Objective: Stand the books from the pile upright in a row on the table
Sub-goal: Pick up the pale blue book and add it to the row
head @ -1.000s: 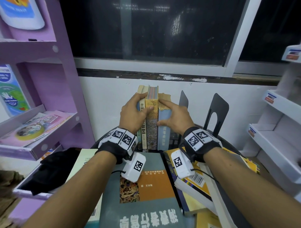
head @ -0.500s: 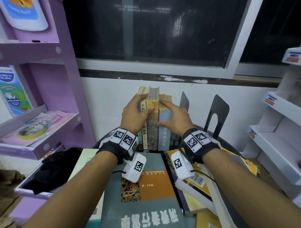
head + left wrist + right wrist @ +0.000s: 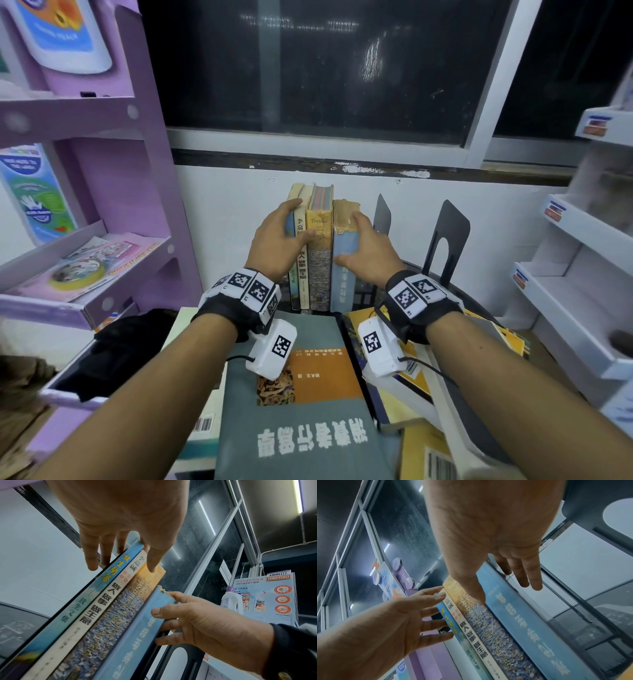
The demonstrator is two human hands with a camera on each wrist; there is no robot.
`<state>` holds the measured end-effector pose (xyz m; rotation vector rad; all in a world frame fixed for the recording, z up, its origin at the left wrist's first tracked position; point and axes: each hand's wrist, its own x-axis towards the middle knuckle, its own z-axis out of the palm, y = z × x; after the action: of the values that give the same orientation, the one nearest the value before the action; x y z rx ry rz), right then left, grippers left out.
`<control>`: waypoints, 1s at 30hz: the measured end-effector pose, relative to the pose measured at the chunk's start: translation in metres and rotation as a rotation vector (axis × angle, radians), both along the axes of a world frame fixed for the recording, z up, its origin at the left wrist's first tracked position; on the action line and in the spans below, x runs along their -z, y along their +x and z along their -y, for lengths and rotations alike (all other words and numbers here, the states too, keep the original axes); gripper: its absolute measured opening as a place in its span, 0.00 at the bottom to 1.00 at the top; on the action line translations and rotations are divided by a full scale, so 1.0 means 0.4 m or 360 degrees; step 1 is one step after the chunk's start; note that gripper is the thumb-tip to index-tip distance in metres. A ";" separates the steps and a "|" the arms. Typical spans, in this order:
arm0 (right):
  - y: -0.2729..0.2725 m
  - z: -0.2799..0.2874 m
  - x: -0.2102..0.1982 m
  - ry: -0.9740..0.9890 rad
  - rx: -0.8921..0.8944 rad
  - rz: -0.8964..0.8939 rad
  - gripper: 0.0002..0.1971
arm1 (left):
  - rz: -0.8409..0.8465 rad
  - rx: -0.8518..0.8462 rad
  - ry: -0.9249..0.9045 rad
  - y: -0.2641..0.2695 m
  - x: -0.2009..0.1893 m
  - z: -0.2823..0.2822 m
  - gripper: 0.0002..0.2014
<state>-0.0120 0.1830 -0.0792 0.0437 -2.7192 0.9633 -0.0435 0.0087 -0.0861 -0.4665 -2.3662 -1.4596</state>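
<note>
Several books (image 3: 320,260) stand upright in a tight row at the table's back, against the wall. My left hand (image 3: 281,240) lies flat against the thin blue book (image 3: 96,588) at the row's left end. Its thumb (image 3: 152,566) rests on the yellow-and-blue spine. My right hand (image 3: 366,250) presses the right face of the light blue book (image 3: 344,287), thumb on its spine. Fingers of both hands look straight in the wrist views. The pile lies in front: a grey-green book (image 3: 308,411) and yellow books (image 3: 411,380) lie flat.
Two black metal bookends (image 3: 445,240) stand just right of the row. A purple shelf unit (image 3: 102,171) is on the left and a white one (image 3: 575,274) on the right. A black cloth (image 3: 126,346) lies at the left front.
Both hands stay pressed on the two ends of the row. Only the view has shifted slightly.
</note>
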 end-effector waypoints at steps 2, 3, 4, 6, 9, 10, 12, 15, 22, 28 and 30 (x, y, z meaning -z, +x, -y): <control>0.013 0.001 -0.004 0.0007 0.0005 0.0009 0.44 | 0.0028 0.0003 -0.0009 0.017 0.002 0.007 0.29; 0.020 0.002 -0.007 0.0001 -0.0001 0.0015 0.44 | 0.0045 0.0002 -0.0004 0.025 0.002 0.011 0.30; 0.029 0.001 -0.010 -0.0004 -0.0006 0.0024 0.44 | 0.0061 -0.0004 0.0002 0.035 0.000 0.015 0.31; 0.047 0.000 -0.019 0.0015 -0.0012 0.0044 0.43 | 0.0096 -0.0024 -0.0009 0.051 -0.005 0.023 0.30; 0.073 -0.002 -0.031 0.0075 -0.0010 0.0091 0.42 | 0.0122 -0.0039 -0.0031 0.076 -0.012 0.034 0.31; 0.081 -0.003 -0.035 0.0090 -0.0012 0.0110 0.42 | 0.0132 -0.0044 -0.0035 0.083 -0.014 0.038 0.32; 0.105 -0.005 -0.043 0.0122 -0.0023 0.0137 0.41 | 0.0161 -0.0059 -0.0046 0.100 -0.018 0.046 0.35; 0.140 -0.007 -0.047 0.0136 -0.0047 0.0148 0.38 | 0.0208 -0.0063 -0.0047 0.127 -0.021 0.057 0.36; 0.222 -0.013 -0.044 0.0189 -0.0050 0.0237 0.40 | 0.0265 -0.0069 -0.0111 0.203 -0.014 0.077 0.37; 0.283 -0.010 -0.021 0.0290 -0.0059 0.0350 0.39 | 0.0425 -0.0078 -0.0267 0.259 -0.003 0.094 0.37; 0.299 -0.001 -0.010 0.0324 -0.0088 0.0371 0.37 | 0.0475 -0.0099 -0.0323 0.271 0.002 0.107 0.37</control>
<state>0.1075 0.1836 -0.0751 0.0473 -3.0371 0.7429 0.0649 -0.0341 -0.0871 -0.2319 -2.7518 -1.3476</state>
